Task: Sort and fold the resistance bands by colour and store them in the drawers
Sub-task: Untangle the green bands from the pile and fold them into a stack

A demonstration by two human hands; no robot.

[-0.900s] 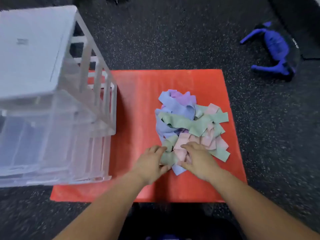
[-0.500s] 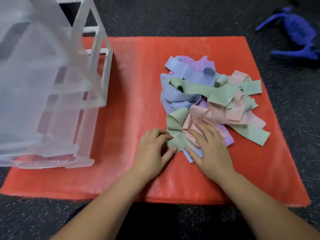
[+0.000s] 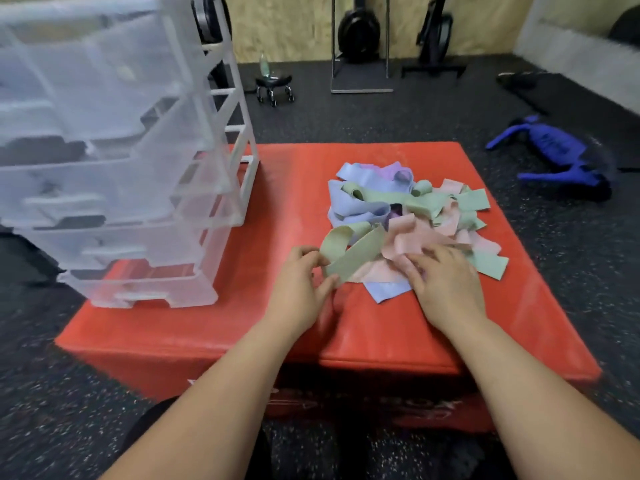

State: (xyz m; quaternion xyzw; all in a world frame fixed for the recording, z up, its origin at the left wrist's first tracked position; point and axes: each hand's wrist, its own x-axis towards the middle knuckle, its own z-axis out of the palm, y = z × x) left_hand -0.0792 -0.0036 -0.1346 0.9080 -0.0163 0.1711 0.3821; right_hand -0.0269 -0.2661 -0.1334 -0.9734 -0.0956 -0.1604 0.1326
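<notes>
Resistance bands (image 3: 398, 202) heaped in blue, purple, green and pink on the right half of the red box (image 3: 277, 334), well apart from the clear drawer unit (image 3: 114, 168) at the far left. At the near left edge of the heap, one green band (image 3: 349, 254), standing up in a loop, pinched by the left hand (image 3: 298, 289) between thumb and curled fingers (image 3: 308, 252). Right hand (image 3: 446, 282) laid flat on the pink bands (image 3: 408, 240), fingers (image 3: 412, 268) nearly straight and slightly spread, gripping nothing.
</notes>
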